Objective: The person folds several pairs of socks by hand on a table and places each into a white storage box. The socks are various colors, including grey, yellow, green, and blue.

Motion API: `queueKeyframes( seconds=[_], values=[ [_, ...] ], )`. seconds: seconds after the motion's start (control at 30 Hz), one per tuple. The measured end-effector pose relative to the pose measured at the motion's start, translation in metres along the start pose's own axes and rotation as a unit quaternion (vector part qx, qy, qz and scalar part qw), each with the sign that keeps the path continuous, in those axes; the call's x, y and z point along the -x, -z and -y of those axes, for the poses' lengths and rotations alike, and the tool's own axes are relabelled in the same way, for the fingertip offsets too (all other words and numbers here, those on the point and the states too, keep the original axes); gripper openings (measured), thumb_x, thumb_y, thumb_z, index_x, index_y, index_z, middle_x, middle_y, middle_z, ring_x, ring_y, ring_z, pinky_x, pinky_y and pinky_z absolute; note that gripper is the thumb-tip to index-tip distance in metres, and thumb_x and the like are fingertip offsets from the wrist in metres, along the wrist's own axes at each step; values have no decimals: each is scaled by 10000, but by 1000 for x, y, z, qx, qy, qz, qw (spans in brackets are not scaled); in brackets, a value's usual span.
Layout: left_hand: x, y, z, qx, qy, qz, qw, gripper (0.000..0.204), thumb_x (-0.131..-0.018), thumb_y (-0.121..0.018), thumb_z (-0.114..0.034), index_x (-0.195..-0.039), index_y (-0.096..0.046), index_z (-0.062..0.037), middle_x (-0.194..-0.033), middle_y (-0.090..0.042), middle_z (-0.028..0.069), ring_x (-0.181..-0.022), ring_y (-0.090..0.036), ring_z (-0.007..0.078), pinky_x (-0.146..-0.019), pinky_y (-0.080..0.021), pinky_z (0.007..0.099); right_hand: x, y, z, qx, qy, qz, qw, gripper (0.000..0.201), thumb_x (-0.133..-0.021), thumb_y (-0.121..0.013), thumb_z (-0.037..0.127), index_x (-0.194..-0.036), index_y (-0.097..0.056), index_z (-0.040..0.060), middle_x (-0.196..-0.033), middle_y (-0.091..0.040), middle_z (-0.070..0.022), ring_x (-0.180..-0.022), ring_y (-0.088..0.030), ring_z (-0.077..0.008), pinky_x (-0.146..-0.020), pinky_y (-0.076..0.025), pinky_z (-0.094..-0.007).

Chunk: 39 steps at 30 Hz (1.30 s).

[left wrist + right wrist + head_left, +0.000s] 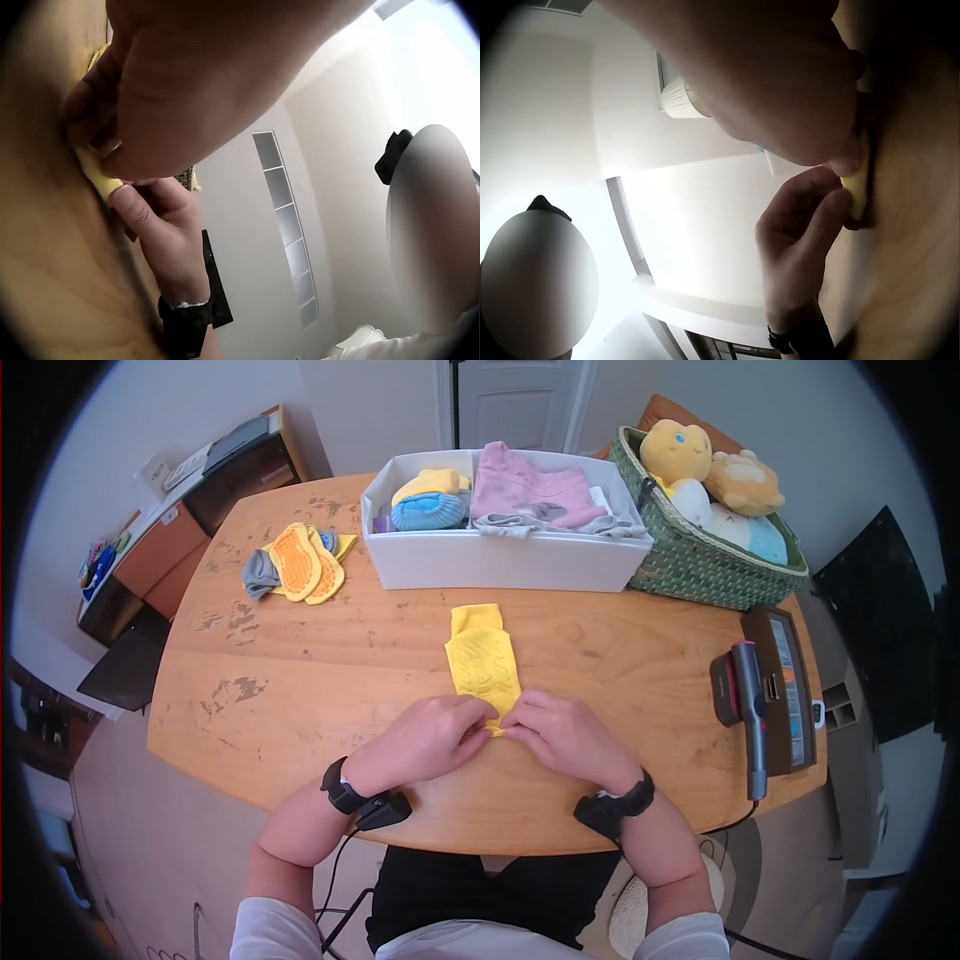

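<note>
A yellow sock (484,660) lies lengthwise on the wooden table in front of me, with a raised pattern on its surface and a second yellow layer showing at its far end. My left hand (432,738) pinches the left side of its near end. The right hand (572,734) pinches the same end from the right, its fingertips close to the left ones. In the left wrist view, the right thumb presses on the rolled yellow edge (100,176). The right wrist view shows the left thumb and fingers around a yellow strip (857,187). My fingers cover part of the near end.
Socks with orange gripped soles (300,563) lie at the table's left. Behind the sock stands a white divided box (510,563) of folded clothes. A green woven basket (690,574) holds plush toys. At right, a hair-styling tool (750,705) lies by a brown case (803,745).
</note>
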<state>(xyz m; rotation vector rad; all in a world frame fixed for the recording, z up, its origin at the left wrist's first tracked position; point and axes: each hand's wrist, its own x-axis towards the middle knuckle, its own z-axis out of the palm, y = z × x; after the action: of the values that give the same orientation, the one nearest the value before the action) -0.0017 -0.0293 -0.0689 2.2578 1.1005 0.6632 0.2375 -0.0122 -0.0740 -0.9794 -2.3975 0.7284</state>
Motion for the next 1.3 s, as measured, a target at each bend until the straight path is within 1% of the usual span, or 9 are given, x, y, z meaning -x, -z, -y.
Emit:
queueKeyframes(
  seconds=[0.27,0.33,0.53,0.77,0.83,0.97,1.17,1.23,1.3],
  values=[
    [-2,-6,2,5,-22,9,1000,125,-911,-699,-120,-909,-722,4,-863,-700,155,-796,-676,358,-704,-559,450,1,-4,-6,-40,-23,16,999,114,-932,-718,169,-970,-729,62,-931,-692,-98,-800,-689,-300,-709,-552,-389],
    [-2,-10,5,16,-18,-6,1000,113,-904,-696,-104,-912,-723,5,-860,-701,160,-794,-678,358,-704,-559,447,1,-2,-1,-92,-75,16,993,100,-928,-719,158,-956,-729,63,-935,-695,-97,-792,-686,-290,-706,-551,-380],
    [-1,-12,5,18,13,-4,1000,110,-890,-730,-82,-961,-740,1,-870,-707,170,-795,-685,350,-712,-565,423,0,-4,-6,-54,-28,12,998,130,-939,-697,186,-935,-719,59,-907,-690,-101,-808,-690,-311,-717,-558,-409],
    [0,-15,7,12,6,-9,1000,99,-894,-735,-92,-945,-735,-7,-857,-701,168,-785,-682,348,-703,-561,425,0,-7,-3,-35,-43,2,998,100,-932,-704,174,-928,-694,75,-918,-681,-89,-777,-688,-302,-687,-554,-407],
    [0,-13,6,-8,-14,-12,1000,94,-888,-740,-97,-931,-727,-14,-842,-681,150,-778,-671,339,-694,-558,420,-1,-7,-4,-24,-39,1,999,97,-908,-733,138,-944,-694,57,-910,-673,-90,-739,-684,-260,-666,-546,-373],
    [2,-6,-2,-37,-52,17,998,98,-872,-755,-111,-906,-718,-27,-842,-659,125,-778,-658,324,-690,-557,412,0,-8,-4,-20,-33,-9,999,100,-908,-731,140,-939,-685,57,-908,-670,-85,-749,-688,-255,-666,-544,-375],
    [2,-13,-4,-103,-97,-16,990,117,-814,-791,-99,-863,-703,-39,-857,-645,95,-789,-650,296,-692,-563,400,3,-10,-5,-18,-38,-10,999,108,-912,-722,141,-940,-662,56,-899,-650,-90,-750,-679,-267,-664,-536,-389],
    [3,-14,-3,-136,-104,-23,985,121,-798,-797,-83,-858,-702,-38,-872,-646,94,-790,-652,295,-696,-564,395,3,-12,-7,-17,-34,-7,999,117,-938,-678,177,-918,-624,74,-917,-641,-91,-764,-660,-339,-667,-532,-441],
    [2,-14,-6,-144,-99,-21,984,116,-806,-791,-82,-865,-701,-37,-881,-648,98,-792,-652,298,-700,-563,394,4,-13,-8,-20,-33,-11,999,112,-936,-679,178,-931,-633,75,-928,-639,-89,-765,-660,-339,-667,-533,-441]
  ],
)
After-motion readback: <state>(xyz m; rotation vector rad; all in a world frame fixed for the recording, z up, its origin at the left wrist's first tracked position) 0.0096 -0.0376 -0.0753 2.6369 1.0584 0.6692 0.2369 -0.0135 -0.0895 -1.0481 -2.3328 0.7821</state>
